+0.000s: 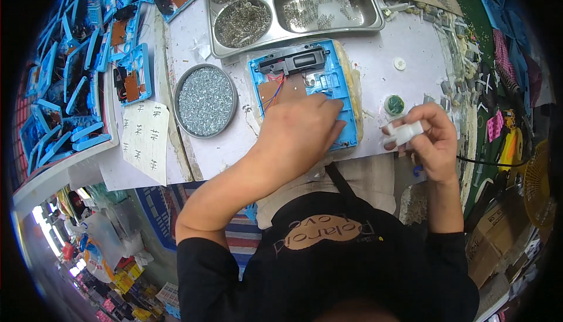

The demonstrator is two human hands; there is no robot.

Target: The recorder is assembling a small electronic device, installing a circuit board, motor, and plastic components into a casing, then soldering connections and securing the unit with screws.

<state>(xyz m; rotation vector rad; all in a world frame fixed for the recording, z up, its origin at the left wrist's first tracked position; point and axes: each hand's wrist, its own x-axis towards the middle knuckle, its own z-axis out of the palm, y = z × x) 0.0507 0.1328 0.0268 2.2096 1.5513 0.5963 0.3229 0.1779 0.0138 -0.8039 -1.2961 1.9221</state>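
Blue rectangular plastic housing (335,81) lies open, black oblong module (293,63) in; right grip (436,141) pinches white plastic piece (404,133) outside it, can't tell left grip (302,125).

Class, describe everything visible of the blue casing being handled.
The blue casing, seemingly plastic, is a shallow shell lying open side up, slightly turned, near the front of the white table. A black module lies along its far end; red and blue wires cross a brown board. The left grip covers part of it, apparently touching.
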